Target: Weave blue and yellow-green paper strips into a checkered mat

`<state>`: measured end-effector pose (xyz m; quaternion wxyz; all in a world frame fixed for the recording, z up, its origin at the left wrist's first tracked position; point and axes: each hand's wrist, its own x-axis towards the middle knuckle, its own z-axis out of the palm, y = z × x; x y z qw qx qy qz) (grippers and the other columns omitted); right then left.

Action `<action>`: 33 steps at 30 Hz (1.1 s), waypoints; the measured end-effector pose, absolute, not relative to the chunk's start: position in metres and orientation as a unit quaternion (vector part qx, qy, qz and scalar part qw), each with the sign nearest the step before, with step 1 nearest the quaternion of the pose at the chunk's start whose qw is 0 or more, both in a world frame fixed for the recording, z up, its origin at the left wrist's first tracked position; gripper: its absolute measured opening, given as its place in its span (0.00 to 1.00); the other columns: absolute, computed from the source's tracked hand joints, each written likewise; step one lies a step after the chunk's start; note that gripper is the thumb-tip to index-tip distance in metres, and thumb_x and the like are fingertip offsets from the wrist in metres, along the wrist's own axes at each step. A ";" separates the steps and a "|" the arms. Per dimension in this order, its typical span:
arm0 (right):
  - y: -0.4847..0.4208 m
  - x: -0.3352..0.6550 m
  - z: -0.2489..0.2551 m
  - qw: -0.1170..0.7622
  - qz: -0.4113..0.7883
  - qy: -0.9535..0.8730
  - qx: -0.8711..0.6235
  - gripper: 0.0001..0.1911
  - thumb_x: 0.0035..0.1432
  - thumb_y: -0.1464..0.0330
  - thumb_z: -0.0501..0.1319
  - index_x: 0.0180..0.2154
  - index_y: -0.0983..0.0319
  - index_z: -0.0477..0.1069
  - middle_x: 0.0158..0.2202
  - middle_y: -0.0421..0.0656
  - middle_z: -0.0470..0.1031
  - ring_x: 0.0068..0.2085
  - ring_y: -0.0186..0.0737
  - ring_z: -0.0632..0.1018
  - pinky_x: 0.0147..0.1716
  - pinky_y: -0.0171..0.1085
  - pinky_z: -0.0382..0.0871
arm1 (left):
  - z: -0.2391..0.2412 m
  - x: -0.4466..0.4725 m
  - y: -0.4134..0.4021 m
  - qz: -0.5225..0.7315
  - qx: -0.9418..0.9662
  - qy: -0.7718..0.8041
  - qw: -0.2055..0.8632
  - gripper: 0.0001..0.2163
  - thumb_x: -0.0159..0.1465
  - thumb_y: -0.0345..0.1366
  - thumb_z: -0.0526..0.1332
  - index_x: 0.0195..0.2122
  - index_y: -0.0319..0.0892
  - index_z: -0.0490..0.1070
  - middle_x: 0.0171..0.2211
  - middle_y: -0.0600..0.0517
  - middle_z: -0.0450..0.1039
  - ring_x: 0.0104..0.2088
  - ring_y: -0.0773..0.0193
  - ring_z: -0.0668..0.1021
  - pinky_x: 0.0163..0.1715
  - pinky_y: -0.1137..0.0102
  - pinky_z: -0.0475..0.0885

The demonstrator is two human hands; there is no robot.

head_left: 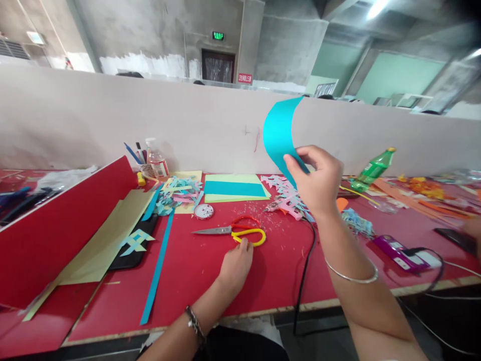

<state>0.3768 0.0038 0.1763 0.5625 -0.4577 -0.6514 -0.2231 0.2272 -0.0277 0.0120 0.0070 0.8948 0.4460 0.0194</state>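
Note:
Held up above the table, a curved strip of bright blue paper (278,128) is pinched between the thumb and fingers of my right hand (317,175). My left hand (236,263) is low over the red tabletop, its fingers drawn together at the yellow handle loop of a pair of scissors (216,230). The scissors lie flat, blades pointing left, with one red and one yellow loop. Behind them another blue paper piece (235,189) rests on pale green sheets (233,177). A long narrow blue strip (158,271) lies to the left.
A pink glue gun (287,206) with a black cable lies beside paper scraps. Left are a scrap pile (178,193), a round lid (203,211), a clear bottle (157,159) and a red board (75,230). Right are a green bottle (374,169) and a purple power strip (400,253).

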 end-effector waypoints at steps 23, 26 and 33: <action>-0.088 0.317 -0.004 0.162 -0.031 -0.895 -0.414 0.09 0.59 0.69 0.52 0.32 0.60 0.70 0.30 0.42 0.71 0.32 0.36 0.70 0.29 0.34 0.61 | 0.018 0.126 -0.088 0.055 0.908 0.415 0.020 0.13 0.56 0.34 0.59 0.43 0.45 0.66 0.42 0.50 0.70 0.45 0.57 0.69 0.46 0.60 0.58; -0.085 0.315 -0.006 0.137 -0.039 -0.898 -0.416 0.08 0.59 0.70 0.52 0.33 0.60 0.69 0.30 0.41 0.70 0.32 0.36 0.69 0.29 0.34 0.59 | 0.017 0.122 -0.089 0.057 0.902 0.427 -0.022 0.07 0.59 0.31 0.55 0.39 0.43 0.68 0.35 0.51 0.72 0.41 0.59 0.72 0.44 0.62 0.58; -0.065 0.316 0.008 0.068 0.001 -0.917 -0.393 0.10 0.60 0.69 0.50 0.29 0.62 0.66 0.29 0.39 0.70 0.31 0.33 0.69 0.29 0.34 0.55 | 0.014 0.105 -0.067 0.053 0.915 0.399 -0.017 0.09 0.63 0.32 0.49 0.32 0.43 0.69 0.29 0.53 0.71 0.32 0.62 0.73 0.35 0.65 0.59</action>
